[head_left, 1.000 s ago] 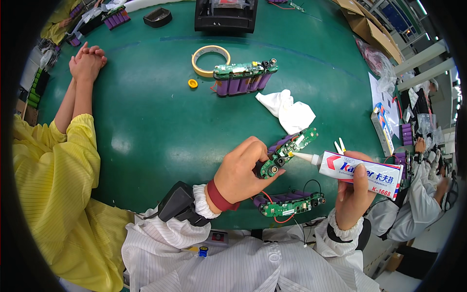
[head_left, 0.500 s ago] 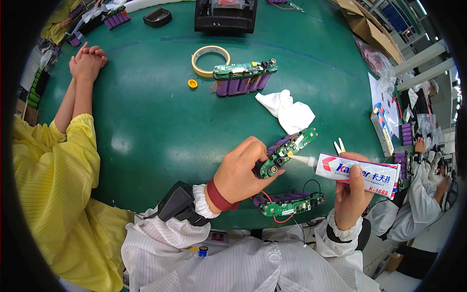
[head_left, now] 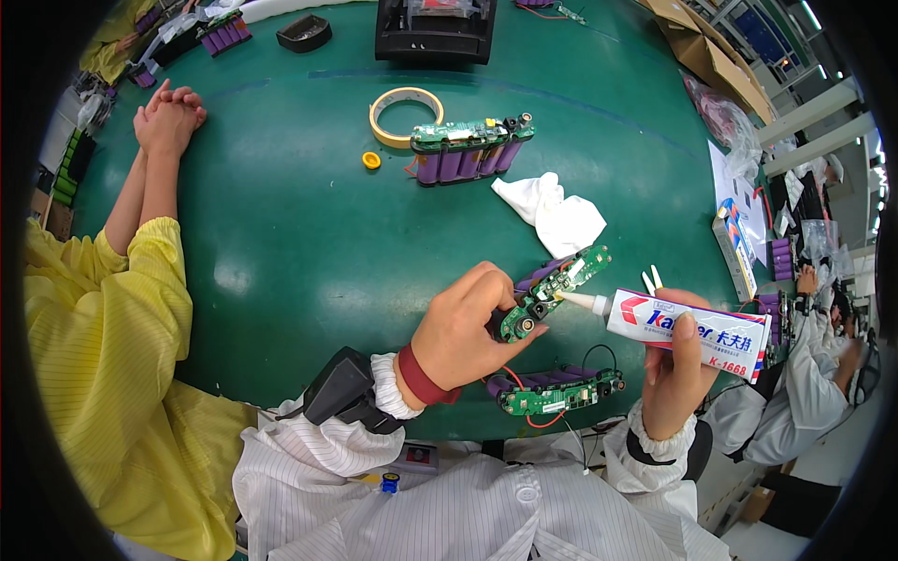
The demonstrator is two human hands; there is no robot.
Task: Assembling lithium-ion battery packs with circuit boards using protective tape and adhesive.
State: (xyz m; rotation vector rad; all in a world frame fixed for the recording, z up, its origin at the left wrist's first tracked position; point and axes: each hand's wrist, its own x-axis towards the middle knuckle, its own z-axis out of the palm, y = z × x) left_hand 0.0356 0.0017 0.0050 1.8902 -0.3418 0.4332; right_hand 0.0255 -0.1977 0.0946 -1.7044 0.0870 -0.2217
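Gripped in my left hand (head_left: 472,323) is a battery pack (head_left: 585,268) with purple cells and a green circuit board, tilted so the board faces up. My right hand (head_left: 681,374) is closed round a white, red and blue glue tube (head_left: 697,329). Its pale pointed nozzle (head_left: 578,299) reaches the board near a small yellow part; whether it touches, I cannot tell. Just below my hands lies a second battery pack (head_left: 559,393) with red and black wires. Beyond them a third battery pack (head_left: 472,150) stands upright, and a crumpled white cloth (head_left: 561,220) lies between.
A masking tape roll (head_left: 377,120) and a yellow ring (head_left: 371,161) lie farther off on the green table (head_left: 281,262). A long box (head_left: 734,248) and white sticks (head_left: 652,279) are at the right. At the left, a person in yellow rests clasped hands (head_left: 168,120) on the table.
The glue tube's nozzle has shifted very slightly at the board. My left hand and its battery pack have stayed in place.
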